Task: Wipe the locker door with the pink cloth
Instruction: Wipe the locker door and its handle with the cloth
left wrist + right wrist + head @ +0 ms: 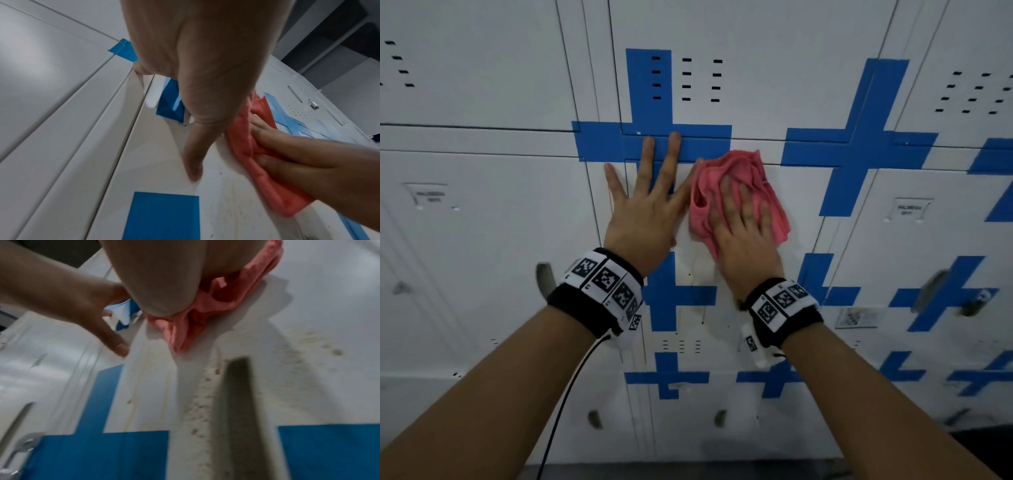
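Note:
The white locker door [803, 192] with blue cross markings fills the head view. A crumpled pink cloth [743, 168] lies against it just under the door's top edge. My right hand [746, 222] presses the cloth flat to the door, fingers stretched over it. My left hand [650, 192] rests flat on the door beside the cloth, fingers spread, two fingertips on the blue band. The left wrist view shows the left hand [195, 81], the cloth [244, 146] and the right hand [308, 159] on it. The right wrist view shows the cloth [185, 331] bunched under the palm [160, 280].
Brownish specks and a dark streak [236, 402] mark the door below the cloth. Vent slots [686, 79] sit in the locker above. Neighbouring lockers carry recessed handles [545, 279] and label holders [911, 209]. A dark floor strip [722, 471] runs along the bottom.

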The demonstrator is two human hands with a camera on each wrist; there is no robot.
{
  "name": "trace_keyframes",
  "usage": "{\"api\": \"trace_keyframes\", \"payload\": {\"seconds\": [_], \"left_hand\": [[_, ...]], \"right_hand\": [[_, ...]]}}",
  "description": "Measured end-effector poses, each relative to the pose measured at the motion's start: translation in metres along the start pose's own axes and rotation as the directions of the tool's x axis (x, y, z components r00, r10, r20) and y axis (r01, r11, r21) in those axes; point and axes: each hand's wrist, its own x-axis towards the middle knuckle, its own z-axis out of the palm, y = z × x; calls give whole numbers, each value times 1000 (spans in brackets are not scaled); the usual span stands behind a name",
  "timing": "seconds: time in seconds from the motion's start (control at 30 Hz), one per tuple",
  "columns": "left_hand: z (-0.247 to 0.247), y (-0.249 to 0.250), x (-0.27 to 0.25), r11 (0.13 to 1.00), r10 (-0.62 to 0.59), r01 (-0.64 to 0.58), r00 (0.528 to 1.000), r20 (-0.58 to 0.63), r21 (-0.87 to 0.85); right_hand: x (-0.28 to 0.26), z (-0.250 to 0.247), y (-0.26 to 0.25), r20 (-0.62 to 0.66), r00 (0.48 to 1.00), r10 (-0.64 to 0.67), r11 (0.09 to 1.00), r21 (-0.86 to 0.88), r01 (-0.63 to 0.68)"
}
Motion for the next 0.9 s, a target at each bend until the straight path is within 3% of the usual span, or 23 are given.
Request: {"api": "trace_keyframes", "payload": {"seconds": [0.13, 0.27, 0.43, 0.6, 0.67, 0.77, 0.83, 0.9], "left_hand": [[-3, -4, -2, 1000, 2, -2, 1000, -3, 22], [0, -9, -4, 998, -8, 11, 999, -43, 60], [9, -12, -5, 999, 0, 3, 998, -61, 54], [11, -17, -10, 999, -2, 5, 998, -63, 50], [11, -17, -11, 999, -11, 14, 999, -52, 44], [9, -15, -10, 999, -38, 38, 999, -33, 13], [10, -11, -9, 999, -49, 49, 999, -22, 1], [10, -8, -9, 998, -62, 61, 998, -17, -20]], "right_hand": [[-15, -13, 28, 16, 986, 168, 979, 117, -168], [1, -6, -6, -102, 943, 316, 938, 184, -294], [18, 7, -58, -74, 988, 134, 988, 93, -127], [3, 8, -17, -65, 998, 15, 999, -31, -17], [-9, 3, 10, -18, 998, 64, 998, -16, -64], [-24, -7, 40, 59, 963, 264, 960, 80, -268], [-25, -10, 35, 83, 941, 329, 935, 115, -337], [-15, -9, 14, 27, 928, 371, 918, 139, -371]]}}
